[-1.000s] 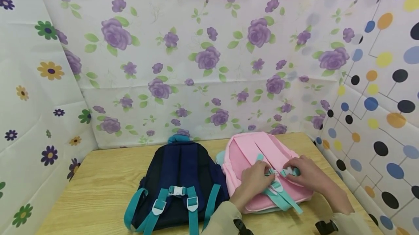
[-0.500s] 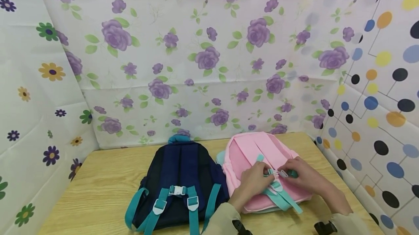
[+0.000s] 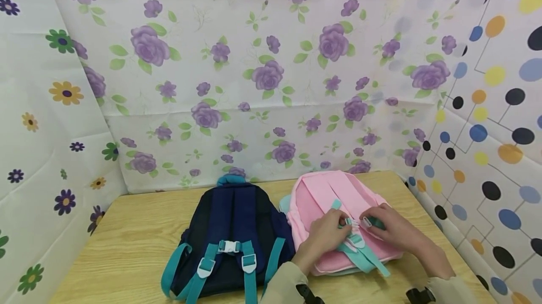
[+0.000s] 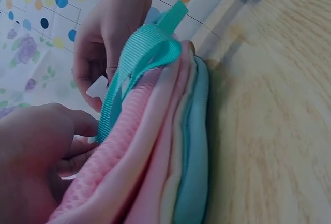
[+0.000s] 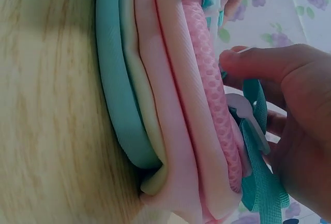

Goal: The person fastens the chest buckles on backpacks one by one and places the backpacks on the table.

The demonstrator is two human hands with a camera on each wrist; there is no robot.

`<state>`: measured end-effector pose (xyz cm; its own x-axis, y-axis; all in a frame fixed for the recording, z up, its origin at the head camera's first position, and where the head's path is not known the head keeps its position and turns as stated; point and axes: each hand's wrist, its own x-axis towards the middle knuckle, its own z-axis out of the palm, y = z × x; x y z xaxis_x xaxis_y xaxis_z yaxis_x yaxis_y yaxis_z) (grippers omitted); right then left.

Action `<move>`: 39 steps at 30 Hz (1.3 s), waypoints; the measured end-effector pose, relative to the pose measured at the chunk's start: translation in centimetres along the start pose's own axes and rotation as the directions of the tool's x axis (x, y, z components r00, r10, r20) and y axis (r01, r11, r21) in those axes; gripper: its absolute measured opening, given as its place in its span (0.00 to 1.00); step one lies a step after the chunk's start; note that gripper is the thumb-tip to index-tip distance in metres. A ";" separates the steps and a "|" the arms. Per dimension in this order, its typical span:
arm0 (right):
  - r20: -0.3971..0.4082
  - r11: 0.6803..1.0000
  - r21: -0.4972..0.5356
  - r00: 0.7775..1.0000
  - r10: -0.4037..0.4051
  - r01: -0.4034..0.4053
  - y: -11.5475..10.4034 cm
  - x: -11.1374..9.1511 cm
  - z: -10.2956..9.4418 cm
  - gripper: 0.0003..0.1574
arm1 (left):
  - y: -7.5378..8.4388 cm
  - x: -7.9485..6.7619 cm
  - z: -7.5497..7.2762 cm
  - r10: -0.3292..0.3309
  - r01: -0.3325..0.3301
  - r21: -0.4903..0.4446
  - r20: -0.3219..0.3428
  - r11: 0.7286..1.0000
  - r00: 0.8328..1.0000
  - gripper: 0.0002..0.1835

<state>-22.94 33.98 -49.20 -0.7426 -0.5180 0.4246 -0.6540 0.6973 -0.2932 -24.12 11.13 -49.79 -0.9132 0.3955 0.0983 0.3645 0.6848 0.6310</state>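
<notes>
A pink backpack (image 3: 311,200) lies straps-up on the table's right side. My left hand (image 3: 325,232) pinches a short teal chest strap close to a white pronged buckle half (image 3: 354,223). Opposite it, my right hand (image 3: 391,227) pinches the other white buckle half (image 3: 366,222), its teal webbing tucked among the fingers. A small gap separates the two halves. Loose teal straps (image 3: 365,259) hang over the pack's lower edge. In the left wrist view, a teal strap loop (image 4: 142,50) partly hides both hands' fingertips. The right wrist view shows a white strap adjuster (image 5: 247,113) beside my right fingers.
A dark blue backpack (image 3: 243,210) with teal straps lies left of the pink one, its white chest buckle (image 3: 230,247) fastened. Both packs rest on a wooden table (image 3: 127,238). Patterned cloth walls (image 3: 237,68) stand behind and at both sides.
My right hand has shifted slightly left, and its white buckle half has turned and come nearer the left one. My left hand has barely moved. The backpacks stay in place.
</notes>
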 end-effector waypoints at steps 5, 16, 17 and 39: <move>-0.023 1.000 -0.011 0.999 -0.026 0.025 0.1 0.1 0.0 0.20 | 0.3 -0.6 -1.2 0.008 -0.008 -0.026 0.010 1.000 1.000 0.11; -0.066 0.997 -0.009 0.995 -0.078 0.077 -0.2 0.8 0.0 0.21 | 0.1 -1.1 -2.8 0.010 -0.010 -0.077 0.002 0.997 1.000 0.14; -0.066 0.998 0.003 0.995 -0.069 0.069 -0.4 0.8 -0.1 0.22 | 0.1 -1.2 -3.0 0.010 -0.010 -0.079 0.000 0.997 1.000 0.14; -0.098 0.996 0.056 0.994 -0.057 0.063 -2.4 2.7 -1.7 0.21 | -0.9 -1.8 -6.4 0.091 -0.094 -0.114 -0.026 0.989 0.995 0.13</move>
<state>-23.11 31.72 -45.92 -0.6865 -0.5059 0.5223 -0.7063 0.6346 -0.3137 -23.98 5.88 -45.61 -0.8805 0.4405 0.1755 0.4253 0.5701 0.7029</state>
